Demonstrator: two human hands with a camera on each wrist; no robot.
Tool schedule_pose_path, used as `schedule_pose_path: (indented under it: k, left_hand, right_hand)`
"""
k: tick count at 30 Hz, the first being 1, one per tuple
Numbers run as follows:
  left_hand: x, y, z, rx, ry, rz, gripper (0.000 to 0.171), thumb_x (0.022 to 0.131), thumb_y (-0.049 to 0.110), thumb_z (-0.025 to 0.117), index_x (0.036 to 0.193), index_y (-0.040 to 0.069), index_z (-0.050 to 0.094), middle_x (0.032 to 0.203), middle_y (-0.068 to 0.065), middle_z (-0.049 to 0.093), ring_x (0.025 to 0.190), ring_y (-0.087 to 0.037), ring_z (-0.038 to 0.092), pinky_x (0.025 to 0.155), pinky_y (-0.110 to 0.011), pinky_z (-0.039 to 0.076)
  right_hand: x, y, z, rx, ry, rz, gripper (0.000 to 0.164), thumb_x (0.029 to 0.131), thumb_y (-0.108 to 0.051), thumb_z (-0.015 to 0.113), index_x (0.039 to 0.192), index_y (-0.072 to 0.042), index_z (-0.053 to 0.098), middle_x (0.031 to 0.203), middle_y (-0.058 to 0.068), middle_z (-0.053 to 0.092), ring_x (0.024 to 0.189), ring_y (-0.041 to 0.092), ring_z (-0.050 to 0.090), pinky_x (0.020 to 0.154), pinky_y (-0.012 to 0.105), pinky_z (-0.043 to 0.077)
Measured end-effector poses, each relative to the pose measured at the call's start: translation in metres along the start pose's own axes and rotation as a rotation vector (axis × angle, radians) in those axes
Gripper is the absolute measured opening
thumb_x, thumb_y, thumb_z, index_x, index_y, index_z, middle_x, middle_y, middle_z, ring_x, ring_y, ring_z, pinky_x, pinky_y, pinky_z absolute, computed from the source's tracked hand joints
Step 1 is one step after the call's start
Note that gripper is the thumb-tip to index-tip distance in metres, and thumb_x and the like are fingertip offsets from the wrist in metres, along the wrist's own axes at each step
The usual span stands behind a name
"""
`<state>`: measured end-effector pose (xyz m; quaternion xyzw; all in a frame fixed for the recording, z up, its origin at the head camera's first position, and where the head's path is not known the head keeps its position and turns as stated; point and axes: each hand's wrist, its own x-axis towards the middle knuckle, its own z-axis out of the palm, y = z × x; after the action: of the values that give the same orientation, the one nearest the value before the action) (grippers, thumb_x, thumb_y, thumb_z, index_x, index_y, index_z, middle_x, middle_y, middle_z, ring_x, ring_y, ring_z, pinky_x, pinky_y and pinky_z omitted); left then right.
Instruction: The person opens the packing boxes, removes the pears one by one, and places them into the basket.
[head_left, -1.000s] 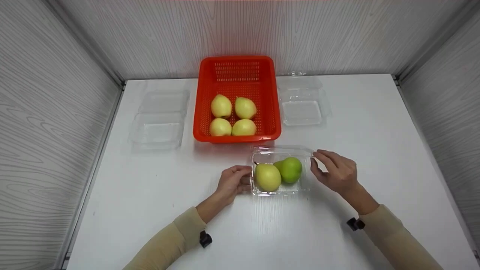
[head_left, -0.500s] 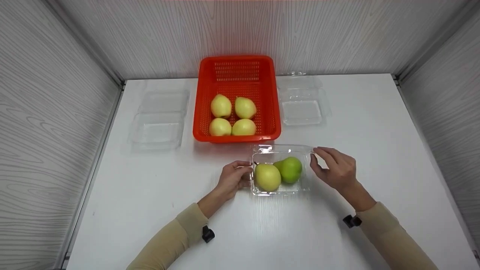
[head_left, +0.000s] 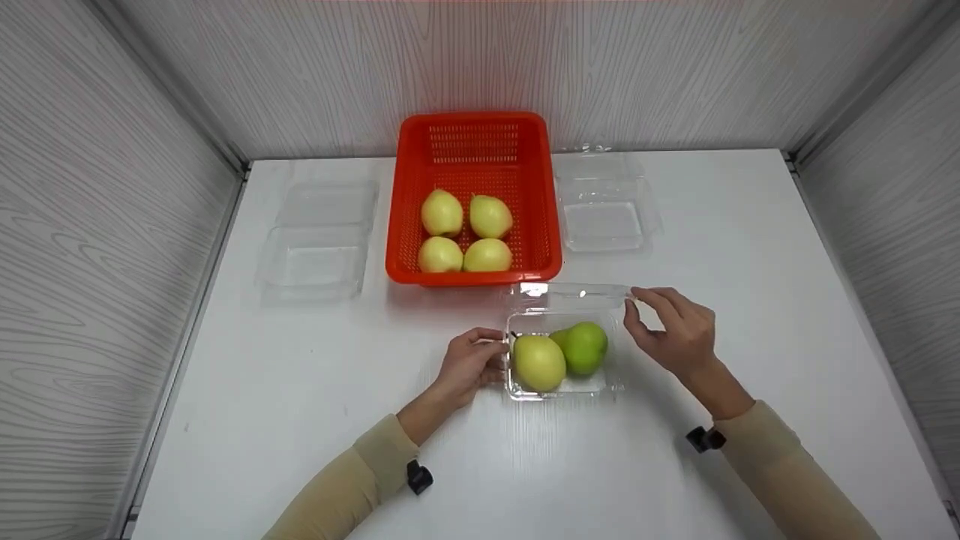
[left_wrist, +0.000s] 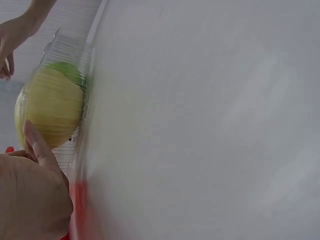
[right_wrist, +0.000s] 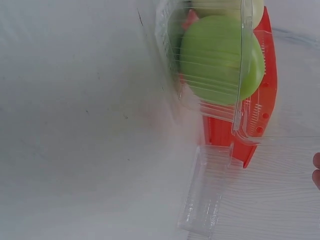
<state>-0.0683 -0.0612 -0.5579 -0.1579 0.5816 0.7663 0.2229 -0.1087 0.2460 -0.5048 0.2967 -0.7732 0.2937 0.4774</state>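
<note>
A clear plastic clamshell box (head_left: 531,397) stands in front of the basket. Inside it a yellow pear (head_left: 538,364) lies beside a green pear (head_left: 586,349). At the box's left end, my left hand (head_left: 468,366) grips the wall with thumb and fingers; a finger lies along the side in the left wrist view. The box's lid (head_left: 564,295) is raised at the back, and my right hand (head_left: 679,330) pinches its right corner. Only two fingertips (right_wrist: 316,177) of that hand show in the right wrist view.
A red basket (head_left: 474,277) holds several yellow pears (head_left: 489,217) just behind the box. Unfolded clear clamshell boxes lie on both sides of it, the left box (head_left: 319,262) and the right box (head_left: 602,223). Wood-grain panels (head_left: 480,60) wall the white table (head_left: 300,435).
The box with both pears has slid slightly toward me. Its lid has swung a little further up and back, with my right hand rising along with it. My left hand keeps its grip.
</note>
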Motion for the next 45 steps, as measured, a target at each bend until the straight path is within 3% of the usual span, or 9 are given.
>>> schedule_pose_path:
  k: [6,13,25,34,45]
  left_hand:
    - [-0.003,-0.003,0.002,0.017,0.004,-0.011,0.025,0.093,0.007,0.070,0.116,0.004,0.064,0.076,0.000,0.067,0.063,-0.011,0.063,0.057,-0.024,0.059]
    - [-0.007,-0.009,0.003,0.003,-0.001,-0.010,0.024,0.092,0.007,0.071,0.115,0.004,0.064,0.075,0.001,0.067,0.062,-0.011,0.063,0.056,-0.024,0.059]
    - [-0.014,-0.011,0.006,0.005,-0.008,-0.015,0.025,0.093,0.008,0.072,0.116,0.004,0.063,0.074,0.001,0.067,0.061,-0.010,0.063,0.057,-0.024,0.059]
    - [-0.016,-0.012,0.006,0.028,-0.001,-0.019,0.024,0.092,0.007,0.070,0.115,0.005,0.064,0.074,0.002,0.069,0.060,-0.010,0.064,0.056,-0.024,0.060]
    - [-0.019,-0.013,0.006,0.009,-0.014,-0.011,0.021,0.092,0.008,0.072,0.112,0.006,0.065,0.075,0.001,0.070,0.060,-0.010,0.065,0.056,-0.025,0.060]
  right_hand:
    - [0.002,0.003,0.000,0.015,-0.009,0.026,0.012,0.085,-0.005,0.075,0.092,0.003,0.078,0.075,0.018,0.074,0.056,0.032,0.069,0.042,0.045,0.050]
    - [0.007,0.002,-0.001,0.011,-0.034,0.071,0.020,0.077,0.003,0.078,0.097,0.002,0.079,0.077,0.017,0.075,0.061,0.030,0.071,0.044,0.045,0.051]
    - [0.019,0.004,0.000,-0.036,-0.137,0.156,0.021,0.080,0.004,0.077,0.101,0.001,0.078,0.079,0.017,0.075,0.067,0.030,0.075,0.045,0.042,0.050]
    - [0.024,0.012,0.004,-0.062,-0.188,0.170,0.016,0.083,-0.001,0.077,0.098,0.001,0.078,0.073,0.015,0.072,0.061,0.028,0.071,0.045,0.042,0.051]
    - [0.030,0.017,0.008,-0.012,-0.223,0.253,0.018,0.083,0.002,0.078,0.101,-0.002,0.079,0.073,0.013,0.071,0.062,0.026,0.072,0.054,0.043,0.057]
